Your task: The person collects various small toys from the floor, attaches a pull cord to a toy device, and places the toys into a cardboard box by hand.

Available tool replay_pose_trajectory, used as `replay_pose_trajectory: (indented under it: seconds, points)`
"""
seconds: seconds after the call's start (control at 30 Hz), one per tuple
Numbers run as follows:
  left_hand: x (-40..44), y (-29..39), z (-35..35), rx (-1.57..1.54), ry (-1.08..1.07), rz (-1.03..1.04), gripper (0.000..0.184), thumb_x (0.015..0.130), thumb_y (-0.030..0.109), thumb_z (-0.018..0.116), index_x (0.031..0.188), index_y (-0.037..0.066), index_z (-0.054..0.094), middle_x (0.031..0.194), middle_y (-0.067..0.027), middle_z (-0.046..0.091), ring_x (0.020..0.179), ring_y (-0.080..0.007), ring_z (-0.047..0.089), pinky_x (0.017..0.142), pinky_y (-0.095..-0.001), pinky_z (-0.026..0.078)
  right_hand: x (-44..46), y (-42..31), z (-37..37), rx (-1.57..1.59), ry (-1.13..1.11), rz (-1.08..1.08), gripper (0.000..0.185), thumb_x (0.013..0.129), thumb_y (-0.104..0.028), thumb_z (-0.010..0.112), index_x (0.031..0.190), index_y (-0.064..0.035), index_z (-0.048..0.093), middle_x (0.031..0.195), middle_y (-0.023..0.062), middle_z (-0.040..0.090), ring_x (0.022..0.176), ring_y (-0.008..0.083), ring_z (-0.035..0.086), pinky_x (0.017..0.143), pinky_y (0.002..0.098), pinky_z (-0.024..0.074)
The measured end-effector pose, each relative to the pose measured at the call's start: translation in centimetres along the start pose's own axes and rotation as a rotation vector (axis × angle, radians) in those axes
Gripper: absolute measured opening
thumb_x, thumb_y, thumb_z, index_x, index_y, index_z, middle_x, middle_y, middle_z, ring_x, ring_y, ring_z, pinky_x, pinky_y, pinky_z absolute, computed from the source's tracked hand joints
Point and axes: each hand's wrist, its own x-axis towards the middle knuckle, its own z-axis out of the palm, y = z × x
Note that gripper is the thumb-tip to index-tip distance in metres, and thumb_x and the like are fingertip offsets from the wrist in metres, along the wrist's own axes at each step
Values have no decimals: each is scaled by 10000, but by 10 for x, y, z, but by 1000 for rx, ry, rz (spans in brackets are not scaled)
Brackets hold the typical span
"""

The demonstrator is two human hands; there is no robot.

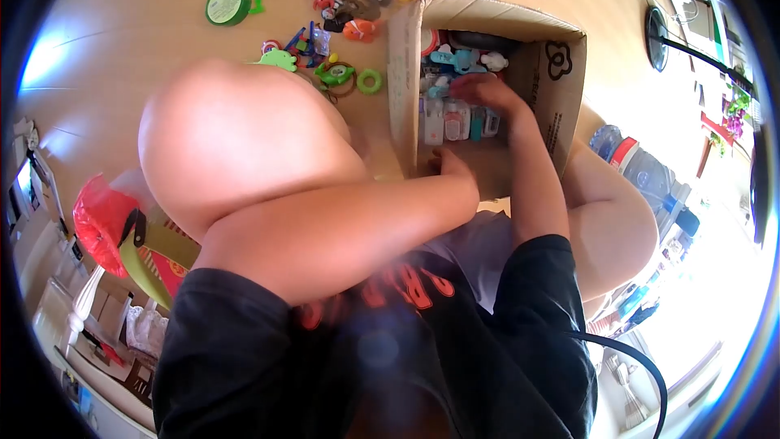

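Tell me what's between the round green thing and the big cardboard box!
In the head view, small toys lie between the round green thing and the cardboard box, including an orange one close to the box.

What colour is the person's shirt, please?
The shirt is black, its lettering red; best in the head view.

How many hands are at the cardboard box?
2: the right hand is over the small items in the cardboard box; the left hand is at its near side, partly hidden. No third hand shows.
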Motion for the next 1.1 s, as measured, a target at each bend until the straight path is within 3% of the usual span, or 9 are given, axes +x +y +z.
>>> replay_pose_trajectory:
  seconds: [0.1,0.3,0.4,0.57,0.73,0.8,0.93,1.0,1.1]
  points:
    - [1,2,-1,20,-32,-35,524,835,238,661,1321,77,547,1274,-104,603,1188,-299,568,972,-518,357,-4,-10,24,-140,9,-26,337,866,-167,606,1177,-50,657,1100,58,688,1100,144,588,989,312,428]
    - [13,7,8,-44,60,-55,455,865,221,624,1296,82,577,1274,-91,606,1198,-297,560,979,-531,350,-1,-26,-2,232,-253,-13,260,858,-153,576,1064,-48,696,1052,47,702,958,196,679,867,303,491]
    - [21,10,14,-29,117,-40,381,872,183,604,1243,95,627,1247,-72,624,1149,-270,590,937,-496,400,-17,-96,10,-130,-340,121,304,850,-147,542,1064,25,674,1047,135,696,934,242,688,891,329,495]
    - [12,8,19,-166,257,41,288,840,147,611,1111,96,692,1147,-98,661,1088,-240,617,837,-398,493,-51,-159,33,-1005,-537,-16,345,861,-195,584,1141,-5,654,1159,108,668,1110,193,607,923,313,483]
    - [-1,0,9,-302,217,34,288,832,150,617,1109,118,690,1142,-90,666,1065,-246,631,833,-352,509,-112,-215,-26,-580,-697,-233,347,885,-230,528,1153,-59,668,1144,82,677,965,195,648,877,300,487]
    - [-7,-6,11,-393,169,81,287,819,101,600,1096,54,660,1079,-156,670,987,-307,655,773,-403,533,-126,-262,-75,-456,-642,-125,324,906,-172,574,1181,-10,632,1187,99,661,1053,160,628,948,320,485]
    - [-33,-22,-9,-456,99,49,333,808,78,598,1131,1,604,1075,-212,662,968,-350,666,765,-437,550,-88,-281,-201,-465,242,-813,365,899,-213,590,1237,-74,588,1163,105,666,962,211,661,891,316,502]
    - [-45,-32,-25,-504,50,22,393,805,85,602,1184,-12,564,1114,-227,644,993,-350,659,795,-437,545,-78,-298,-231,-174,526,-624,277,889,-156,554,1119,-22,630,1008,75,678,907,152,619,803,324,484]
    - [-47,-36,-30,-499,38,-19,502,809,112,602,1279,-30,494,1197,-249,600,1041,-349,639,857,-438,529,-26,-286,-296,-274,558,-523,303,834,-153,577,1092,-15,654,988,80,695,888,161,630,778,313,482]
